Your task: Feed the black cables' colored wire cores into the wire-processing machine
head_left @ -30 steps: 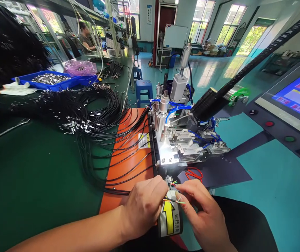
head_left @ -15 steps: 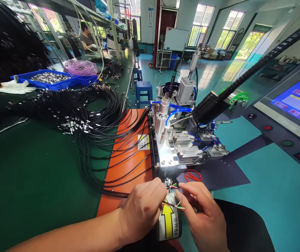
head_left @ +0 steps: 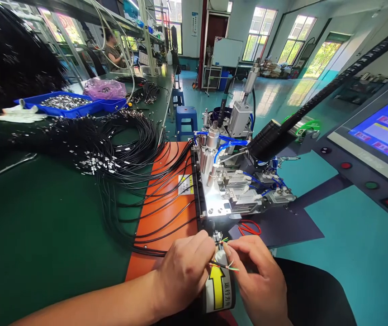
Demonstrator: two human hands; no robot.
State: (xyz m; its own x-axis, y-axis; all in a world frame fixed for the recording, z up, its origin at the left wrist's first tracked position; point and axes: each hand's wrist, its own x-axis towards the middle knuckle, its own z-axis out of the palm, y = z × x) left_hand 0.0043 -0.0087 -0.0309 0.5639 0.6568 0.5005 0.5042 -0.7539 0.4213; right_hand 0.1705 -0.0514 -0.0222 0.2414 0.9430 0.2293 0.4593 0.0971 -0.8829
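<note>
My left hand is closed around black cables that run in from the left over the orange panel. Out of its fist stick cable ends with thin coloured wires, red, green and white among them. A second fan of coloured wires shows just above, by the machine's front fixture. At this upper fan my right hand pinches with thumb and index finger; the fingertips partly hide what they grip. Below the hands is a white label with a yellow arrow.
The machine with cylinders and blue air tubes stands directly ahead. Black cables lie heaped on the green table, near a blue tray of small metal parts. A control screen is at right. Another person sits far back.
My right hand has moved slightly left, and its thumb and index finger have closed at the upper coloured wires. My left hand stays in place with the cables.
</note>
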